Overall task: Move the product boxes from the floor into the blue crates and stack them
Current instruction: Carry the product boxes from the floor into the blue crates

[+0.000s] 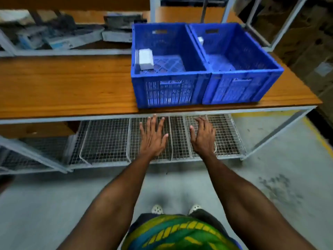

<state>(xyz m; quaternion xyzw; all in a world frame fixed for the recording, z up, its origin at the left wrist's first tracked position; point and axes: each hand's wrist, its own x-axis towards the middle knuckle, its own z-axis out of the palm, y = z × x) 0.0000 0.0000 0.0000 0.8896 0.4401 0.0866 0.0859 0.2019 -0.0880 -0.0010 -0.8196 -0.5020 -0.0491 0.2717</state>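
Two blue crates stand side by side on the wooden table. The left crate (167, 91) holds a white product box (146, 59) against its left wall. In the right crate (239, 89) a small white box (200, 40) leans at the far left corner. My left hand (153, 136) and my right hand (203, 136) reach forward below the table's front edge, fingers spread, holding nothing. No product box on the floor is in view.
The wooden table (72, 87) has a white metal frame. Wire mesh baskets (108, 139) sit on the rack beneath it. Boxes and clutter (54, 37) lie on the far shelf. A grey concrete floor (288, 177) with a yellow line runs at the right.
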